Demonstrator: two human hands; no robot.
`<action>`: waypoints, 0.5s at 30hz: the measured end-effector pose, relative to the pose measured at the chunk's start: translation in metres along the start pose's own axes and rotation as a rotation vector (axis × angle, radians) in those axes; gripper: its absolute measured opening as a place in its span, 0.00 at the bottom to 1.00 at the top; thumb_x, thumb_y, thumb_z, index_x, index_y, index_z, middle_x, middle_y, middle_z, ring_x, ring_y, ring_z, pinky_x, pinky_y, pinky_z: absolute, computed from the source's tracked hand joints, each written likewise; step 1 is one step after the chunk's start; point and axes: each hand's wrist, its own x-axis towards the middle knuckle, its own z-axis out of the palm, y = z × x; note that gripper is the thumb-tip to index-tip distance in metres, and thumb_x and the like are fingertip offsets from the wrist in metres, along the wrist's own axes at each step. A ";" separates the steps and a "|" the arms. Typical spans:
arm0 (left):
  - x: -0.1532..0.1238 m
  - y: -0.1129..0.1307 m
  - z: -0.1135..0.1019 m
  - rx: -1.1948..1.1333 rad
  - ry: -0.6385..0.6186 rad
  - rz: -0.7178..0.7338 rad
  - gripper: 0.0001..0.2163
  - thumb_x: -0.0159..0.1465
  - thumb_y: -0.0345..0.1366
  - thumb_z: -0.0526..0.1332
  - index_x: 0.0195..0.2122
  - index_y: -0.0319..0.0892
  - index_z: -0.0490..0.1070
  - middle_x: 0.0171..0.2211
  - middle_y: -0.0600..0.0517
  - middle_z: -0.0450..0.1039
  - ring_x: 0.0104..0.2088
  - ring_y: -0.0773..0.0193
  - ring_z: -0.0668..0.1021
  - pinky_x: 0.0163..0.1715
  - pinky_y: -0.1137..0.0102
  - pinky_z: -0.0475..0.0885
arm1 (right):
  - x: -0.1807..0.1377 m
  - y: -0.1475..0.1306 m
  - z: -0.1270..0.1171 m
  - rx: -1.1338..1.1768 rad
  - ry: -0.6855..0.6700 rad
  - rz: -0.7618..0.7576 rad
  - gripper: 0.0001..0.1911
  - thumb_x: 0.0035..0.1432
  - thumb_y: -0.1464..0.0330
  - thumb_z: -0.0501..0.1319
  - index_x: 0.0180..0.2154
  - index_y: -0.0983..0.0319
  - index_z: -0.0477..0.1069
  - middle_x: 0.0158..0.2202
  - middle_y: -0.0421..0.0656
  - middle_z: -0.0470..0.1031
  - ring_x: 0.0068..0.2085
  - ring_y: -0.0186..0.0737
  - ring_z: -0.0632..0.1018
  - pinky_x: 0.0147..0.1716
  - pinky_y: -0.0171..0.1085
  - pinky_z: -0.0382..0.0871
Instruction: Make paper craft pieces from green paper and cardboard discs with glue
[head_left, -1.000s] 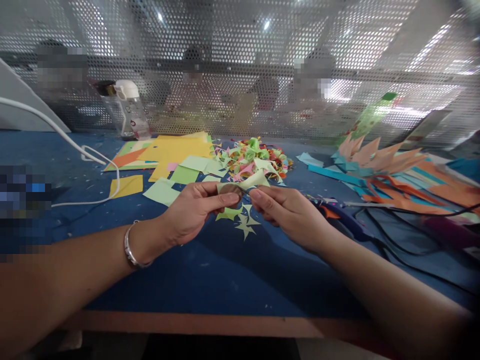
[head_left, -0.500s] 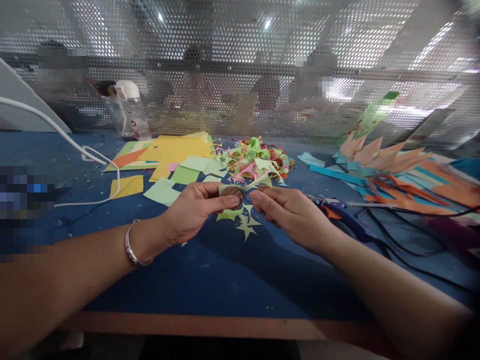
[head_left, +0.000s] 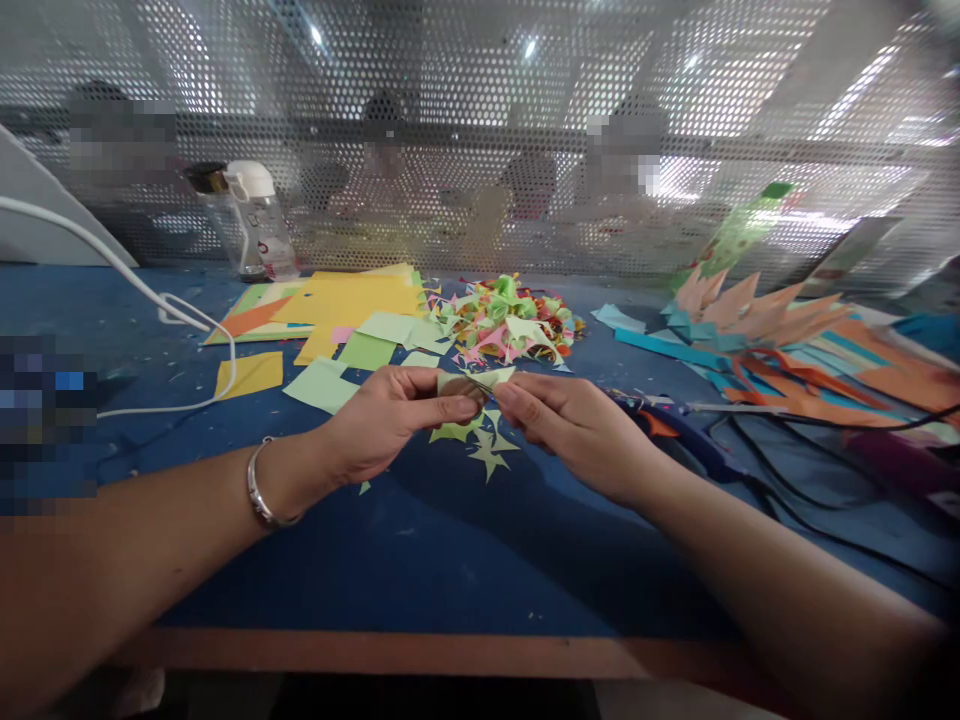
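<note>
My left hand [head_left: 390, 418] pinches a small piece of pale green paper [head_left: 452, 382] between thumb and fingers. My right hand [head_left: 581, 430] is closed on what look like small scissors, their thin dark blades [head_left: 481, 385] against the paper; the handles are hidden by the fingers. Part of the paper sticks up between the two hands. Just below them on the blue table lie pale green paper stars [head_left: 490, 462] and a brighter green cut piece [head_left: 454, 430].
Behind my hands is a heap of coloured paper scraps [head_left: 510, 320]. Yellow sheets [head_left: 352, 297] and green squares [head_left: 367, 350] lie left of it. Two bottles [head_left: 262, 220] stand at the back left. On the right are orange paper strips [head_left: 795, 375], a dark blue tool [head_left: 690, 440] and black cables [head_left: 787, 480].
The long curl of pale green paper above my right fingers is gone; a shorter pointed flap shows between the hands. Both hands keep nearly the same place.
</note>
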 end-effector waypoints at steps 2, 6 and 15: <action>0.001 0.001 0.000 0.009 -0.011 0.001 0.07 0.50 0.35 0.74 0.27 0.39 0.80 0.26 0.53 0.76 0.30 0.70 0.72 0.36 0.72 0.66 | 0.000 0.001 0.000 0.005 -0.009 -0.009 0.25 0.67 0.50 0.49 0.25 0.60 0.61 0.22 0.35 0.58 0.23 0.32 0.60 0.23 0.35 0.54; 0.002 0.002 0.000 0.034 -0.018 -0.010 0.07 0.50 0.35 0.74 0.24 0.39 0.79 0.23 0.54 0.74 0.27 0.72 0.69 0.29 0.74 0.62 | 0.001 0.004 -0.001 -0.023 0.003 -0.020 0.25 0.67 0.50 0.50 0.25 0.60 0.61 0.22 0.36 0.59 0.24 0.32 0.61 0.23 0.35 0.54; 0.002 0.000 -0.001 0.187 -0.062 0.012 0.10 0.52 0.41 0.72 0.24 0.40 0.76 0.21 0.56 0.68 0.22 0.73 0.61 0.22 0.73 0.53 | 0.002 0.007 0.006 0.124 0.053 0.043 0.24 0.64 0.47 0.53 0.28 0.59 0.62 0.22 0.33 0.53 0.22 0.31 0.56 0.22 0.35 0.50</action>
